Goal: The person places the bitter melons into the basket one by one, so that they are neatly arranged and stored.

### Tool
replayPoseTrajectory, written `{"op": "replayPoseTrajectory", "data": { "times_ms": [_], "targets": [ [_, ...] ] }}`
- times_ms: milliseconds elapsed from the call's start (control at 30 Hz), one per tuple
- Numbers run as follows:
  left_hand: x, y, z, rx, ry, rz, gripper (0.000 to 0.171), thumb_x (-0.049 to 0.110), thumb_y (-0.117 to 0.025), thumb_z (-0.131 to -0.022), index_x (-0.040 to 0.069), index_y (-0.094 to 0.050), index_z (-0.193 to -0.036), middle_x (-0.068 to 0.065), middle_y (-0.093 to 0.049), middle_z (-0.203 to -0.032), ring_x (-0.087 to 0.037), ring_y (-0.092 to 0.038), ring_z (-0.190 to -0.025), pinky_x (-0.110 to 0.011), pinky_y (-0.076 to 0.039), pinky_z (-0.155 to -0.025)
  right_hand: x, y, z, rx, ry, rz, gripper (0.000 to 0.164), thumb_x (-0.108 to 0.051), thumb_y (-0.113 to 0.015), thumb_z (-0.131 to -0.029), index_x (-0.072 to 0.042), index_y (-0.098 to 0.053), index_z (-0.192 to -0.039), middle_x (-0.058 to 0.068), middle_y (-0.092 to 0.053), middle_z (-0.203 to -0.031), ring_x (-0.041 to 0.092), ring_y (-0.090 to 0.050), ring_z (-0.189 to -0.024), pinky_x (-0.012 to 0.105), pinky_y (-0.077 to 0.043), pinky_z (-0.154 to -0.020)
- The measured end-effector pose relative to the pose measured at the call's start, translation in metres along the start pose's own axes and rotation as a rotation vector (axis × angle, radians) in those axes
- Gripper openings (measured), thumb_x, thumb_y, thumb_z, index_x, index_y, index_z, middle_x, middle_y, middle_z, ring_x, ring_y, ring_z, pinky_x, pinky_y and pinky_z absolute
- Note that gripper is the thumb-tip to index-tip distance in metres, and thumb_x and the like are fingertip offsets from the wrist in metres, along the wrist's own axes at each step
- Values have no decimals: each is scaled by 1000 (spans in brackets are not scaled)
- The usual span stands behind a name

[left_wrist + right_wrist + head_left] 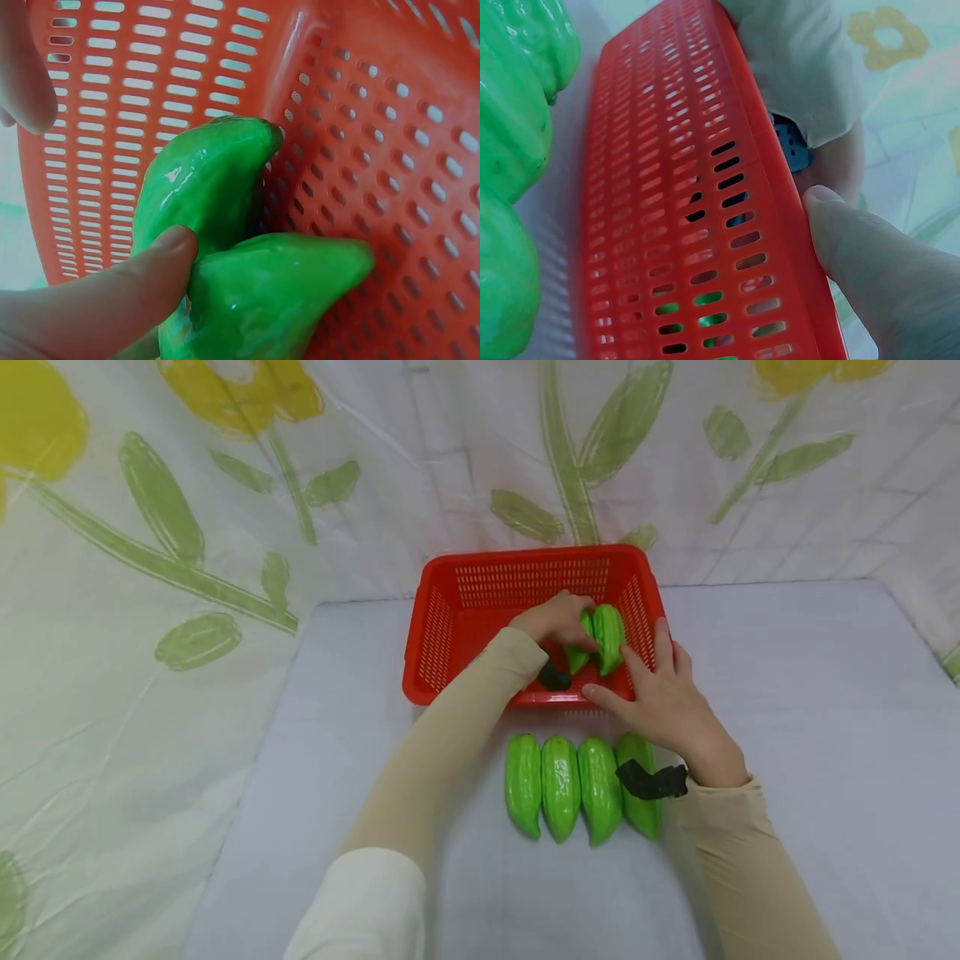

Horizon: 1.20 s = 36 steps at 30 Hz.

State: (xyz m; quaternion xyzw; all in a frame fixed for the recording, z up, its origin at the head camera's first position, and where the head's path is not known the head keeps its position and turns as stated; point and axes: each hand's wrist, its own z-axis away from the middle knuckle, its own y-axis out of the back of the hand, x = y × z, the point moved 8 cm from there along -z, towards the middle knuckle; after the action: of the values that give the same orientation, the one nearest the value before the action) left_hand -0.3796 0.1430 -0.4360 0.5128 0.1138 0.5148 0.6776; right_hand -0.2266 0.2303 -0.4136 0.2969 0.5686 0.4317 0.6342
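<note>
Inside the red plastic basket (480, 697), my left hand (558, 617) holds a green bitter melon (579, 656). Its thumb (142, 289) presses where that melon meets a second bitter melon (609, 639) on the right; the other fingers are partly hidden. My right hand (667, 702) spreads its fingers over the basket's near right corner. Its thumb (855, 232) rests on the front rim. Several more bitter melons (560, 789) lie side by side in front of the basket, the rightmost (637, 818) partly covered by a black wrist strap.
The basket stands on a pale table surface (315, 760), close to a plastic curtain (420, 468) printed with yellow flowers and green leaves. Black straps (555, 677) sit at both wrists. The basket's slotted walls surround the left hand.
</note>
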Motion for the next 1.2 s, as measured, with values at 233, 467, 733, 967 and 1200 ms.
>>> {"op": "replayPoseTrajectory", "data": {
  "times_ms": [233,467,733,967,1200],
  "targets": [
    [-1,-1,-2,-2,0,8,76,42,-74,-95,17,-41,-158,-6,-44,-154,-19,-43,-138,-35,-41,-117,-2,1,0,2,3,-3,102,-69,-52,-98,4,-23,-163,29,24,-168,63,-1,-150,81,-40,-98],
    [-2,-3,-3,-5,1,13,79,41,-73,-95,17,-37,-160,-8,-42,-157,-20,-42,-140,-36,-40,-117,-1,0,0,0,-2,-10,103,-70,-52,-97,4,-23,-163,27,26,-168,61,1,-151,81,-41,-99],
    [-1,-2,0,-20,13,31,79,41,-74,-95,19,-35,-161,-8,-40,-160,-21,-40,-145,-38,-39,-119,0,-1,1,-9,-13,-16,104,-73,-50,-97,3,-22,-163,25,28,-168,61,2,-152,81,-39,-100],
    [-3,-1,1,-33,54,48,86,44,-73,-95,22,-29,-165,-9,-30,-167,-21,-32,-152,-39,-36,-122,-1,0,0,-9,-6,-8,104,-72,-50,-97,4,-22,-163,26,28,-168,62,2,-151,81,-39,-99],
    [6,11,10,-6,27,-16,92,48,-72,-95,21,-23,-167,-2,-24,-173,-23,-3,-163,-43,-24,-129,0,-1,-1,-18,-9,0,104,-72,-49,-97,3,-23,-163,26,29,-168,61,2,-151,80,-41,-99]
  ]
}}
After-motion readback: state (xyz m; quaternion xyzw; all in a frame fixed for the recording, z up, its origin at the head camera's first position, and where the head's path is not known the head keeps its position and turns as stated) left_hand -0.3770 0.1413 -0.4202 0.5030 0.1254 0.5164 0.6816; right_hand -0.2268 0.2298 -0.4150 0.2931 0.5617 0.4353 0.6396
